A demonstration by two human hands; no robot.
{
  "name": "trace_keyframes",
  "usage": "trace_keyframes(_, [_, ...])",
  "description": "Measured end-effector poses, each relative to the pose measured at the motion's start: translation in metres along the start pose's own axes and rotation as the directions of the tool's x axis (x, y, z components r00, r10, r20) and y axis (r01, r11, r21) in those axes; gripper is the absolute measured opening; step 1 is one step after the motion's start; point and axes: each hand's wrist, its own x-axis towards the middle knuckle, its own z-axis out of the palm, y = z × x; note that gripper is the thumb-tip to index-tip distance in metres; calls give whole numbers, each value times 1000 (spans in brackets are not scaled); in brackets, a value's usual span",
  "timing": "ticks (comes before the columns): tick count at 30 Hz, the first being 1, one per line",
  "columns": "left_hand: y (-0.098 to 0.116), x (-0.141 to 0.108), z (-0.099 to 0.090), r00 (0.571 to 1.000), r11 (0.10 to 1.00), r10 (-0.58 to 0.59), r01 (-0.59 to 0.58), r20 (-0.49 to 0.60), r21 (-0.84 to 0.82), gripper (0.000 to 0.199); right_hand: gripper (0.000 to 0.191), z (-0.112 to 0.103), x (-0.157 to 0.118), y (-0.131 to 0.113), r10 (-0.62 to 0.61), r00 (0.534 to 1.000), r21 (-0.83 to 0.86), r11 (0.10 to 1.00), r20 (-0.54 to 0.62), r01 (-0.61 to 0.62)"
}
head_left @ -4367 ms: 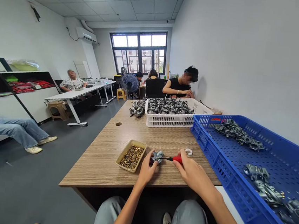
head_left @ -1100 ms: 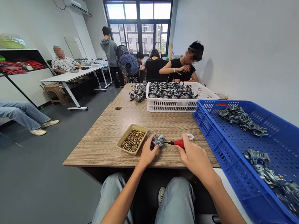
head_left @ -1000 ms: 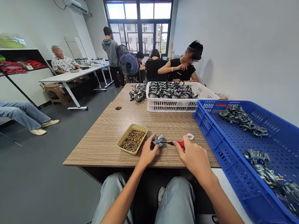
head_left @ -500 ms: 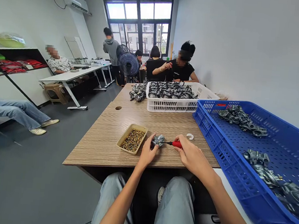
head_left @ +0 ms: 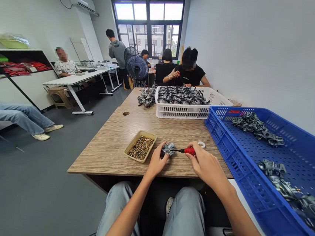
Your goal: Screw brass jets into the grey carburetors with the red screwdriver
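My left hand point(head_left: 158, 159) is closed around a grey metal carburetor point(head_left: 169, 148) at the near part of the wood-grain table point(head_left: 110, 143). In my right hand point(head_left: 205, 163) is a screwdriver point(head_left: 190, 151) with a red handle, held sideways. Its dark shaft points left and its tip meets the carburetor; the exact contact spot is too small to make out. Just left of my left hand stands a beige tray point(head_left: 126, 153) holding many small brass parts point(head_left: 141, 148). A white ring-shaped piece point(head_left: 201, 145) lies behind my right hand, partly covered by it.
A blue crate point(head_left: 222, 139) with several carburetors point(head_left: 258, 128) stands at the right. Farther back are a white basket point(head_left: 182, 115) full of metal parts and a pile of similar parts point(head_left: 147, 96). A co-worker point(head_left: 191, 71) sits across, holding a red-handled tool.
The view has shifted slightly. My hands keep their hold on the carburetor and screwdriver. The co-worker opposite has lowered their head towards their work.
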Motion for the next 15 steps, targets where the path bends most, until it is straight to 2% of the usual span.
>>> trace_keyframes(10, [-2, 0, 0, 1000, 1000, 5, -5, -16, 4, 63, 16, -1, -1, -4, -27, 999, 30, 999, 22, 26])
trace_keyframes(15, [-3, 0, 0, 1000, 1000, 9, -9, -13, 4, 62, 9, 0, -2, -8, 12, 1000, -94, 995, 0, -12])
